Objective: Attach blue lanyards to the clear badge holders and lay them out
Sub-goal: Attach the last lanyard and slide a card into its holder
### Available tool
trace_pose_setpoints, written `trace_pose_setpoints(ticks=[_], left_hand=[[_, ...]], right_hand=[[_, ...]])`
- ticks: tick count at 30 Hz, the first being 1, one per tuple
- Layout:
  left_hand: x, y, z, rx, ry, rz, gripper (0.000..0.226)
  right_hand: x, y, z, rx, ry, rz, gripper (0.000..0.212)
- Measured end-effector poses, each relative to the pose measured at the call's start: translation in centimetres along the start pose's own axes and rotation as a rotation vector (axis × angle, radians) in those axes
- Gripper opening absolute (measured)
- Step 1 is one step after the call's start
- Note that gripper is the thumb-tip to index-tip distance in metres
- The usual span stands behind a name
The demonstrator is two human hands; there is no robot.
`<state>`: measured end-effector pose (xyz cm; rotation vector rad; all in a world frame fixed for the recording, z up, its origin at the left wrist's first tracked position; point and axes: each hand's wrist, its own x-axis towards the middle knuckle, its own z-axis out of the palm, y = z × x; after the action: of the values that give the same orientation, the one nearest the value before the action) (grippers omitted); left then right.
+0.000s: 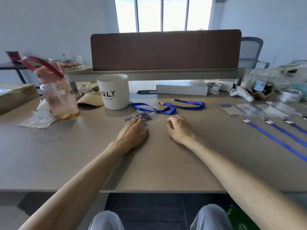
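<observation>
Blue lanyards lie curled mid-table, straight lanyards beside clear badge holders

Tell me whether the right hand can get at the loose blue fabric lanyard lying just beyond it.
Probably yes. The right hand lies loosely curled and holds nothing, just short of the loose blue fabric lanyard, with only bare beige desk between them.

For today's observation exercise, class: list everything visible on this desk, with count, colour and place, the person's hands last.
lanyards: two, blue, centre of desk
laid-out lanyards: three, blue, right side
badge holders: several, clear, right row
cup: one, white, left of centre
water bottle: one, pink, left
box: one, white, far centre
game controller: one, white, far right
divider: one, brown, far edge
left hand: flat on a dark badge holder
right hand: relaxed, empty
</observation>
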<state>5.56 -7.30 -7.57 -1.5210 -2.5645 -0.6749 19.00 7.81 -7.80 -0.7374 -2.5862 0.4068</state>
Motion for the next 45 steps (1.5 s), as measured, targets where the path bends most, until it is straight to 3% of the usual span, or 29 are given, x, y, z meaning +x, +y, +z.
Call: trace_pose_setpoints(ticks=[2,4,6,8,11,18,26,30,34,38,42,45], left_hand=[[2.2,-1.5,0.0,0.010,0.049,-0.039,0.044],[4.1,-2.6,0.1,-0.011,-0.007,-0.078,0.048],[5.0,-3.1,0.5,0.020,-0.073,-0.019,0.044],[5.3,-3.4,0.8,-0.001,-0.040,0.021,0.037],[5.4,-4.1,0.7,-0.112,0.042,0.047,0.023],[5.3,-4.8,1.0,-0.089,0.012,0.112,0.030],[4.0,-5.4,0.4,-0.113,0.119,0.070,0.016],[3.5,-4.8,0.1,-0.134,0.202,0.217,0.013],[3.0,-3.7,-0.9,-0.219,0.230,0.347,0.039],[2.8,-3.1,-1.2,-0.191,0.276,0.405,0.031],[2.8,-3.2,-1.1,-0.109,0.281,0.455,0.017],[2.7,-3.2,-1.1,-0.149,0.293,0.449,0.018]], right_hand=[[1.6,-0.7,1.3,-0.056,-0.041,-0.048,0.035],[3.0,-1.0,2.0,-0.083,-0.086,-0.107,0.044],[3.9,-0.9,2.1,-0.087,-0.109,-0.173,0.052],[4.2,-0.9,1.9,-0.094,-0.156,-0.216,0.056],[4.1,-0.8,1.8,-0.084,-0.199,-0.265,0.051],[3.8,-1.6,1.7,-0.136,-0.058,-0.234,0.025],[3.4,-2.6,1.3,0.267,-0.045,-0.037,0.016],[3.3,-3.4,1.2,0.516,-0.029,0.028,0.015],[3.1,-3.9,0.3,0.798,-0.041,0.128,0.013],[2.6,-4.1,0.1,0.833,-0.070,0.105,0.009],[2.2,-4.2,0.6,0.812,0.010,0.095,0.010],[2.0,-4.3,0.8,0.762,0.041,0.064,0.009]])
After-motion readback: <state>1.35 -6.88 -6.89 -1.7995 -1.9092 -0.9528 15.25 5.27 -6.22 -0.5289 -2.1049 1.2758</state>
